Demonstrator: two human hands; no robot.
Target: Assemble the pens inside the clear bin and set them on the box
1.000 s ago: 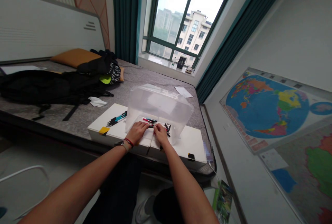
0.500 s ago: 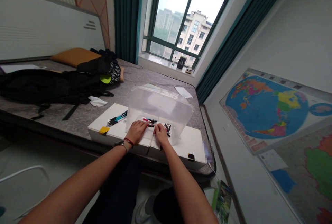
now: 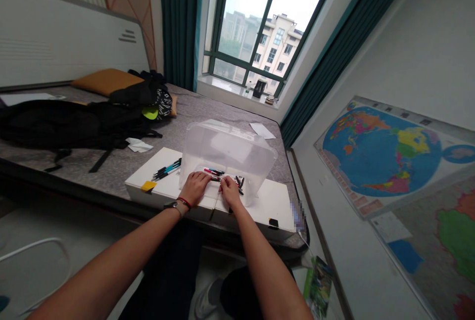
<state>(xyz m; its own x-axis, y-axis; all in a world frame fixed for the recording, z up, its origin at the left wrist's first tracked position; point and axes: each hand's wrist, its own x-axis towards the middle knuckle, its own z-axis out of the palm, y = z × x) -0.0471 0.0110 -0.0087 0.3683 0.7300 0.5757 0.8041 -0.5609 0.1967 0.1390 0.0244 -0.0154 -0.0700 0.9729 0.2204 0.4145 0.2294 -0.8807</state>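
My left hand (image 3: 196, 187) and my right hand (image 3: 229, 191) are close together at the open side of a clear plastic box (image 3: 230, 149) lying on its side. A dark pen (image 3: 215, 179) spans the gap between them, its ends gripped by the closed fingers of each hand. Just behind it, inside the box, lie a red pen and a dark pen (image 3: 214, 171). Several short black pen parts (image 3: 240, 181) are scattered right of my right hand, partly hidden by it. To the left of the box, several blue and black pens (image 3: 166, 169) lie in a bunch.
Everything stands on white boxes (image 3: 274, 201) with yellow and black tape, on a grey mattress (image 3: 208, 107). Black bags (image 3: 74, 122) and a crumpled tissue (image 3: 139, 145) are at left. A paper sheet (image 3: 262, 130) lies behind the box. A wall with maps (image 3: 382, 152) borders the right.
Both hands stay in nearly the same place with the pen between them. The view shifts very slightly; nothing else visibly moves.
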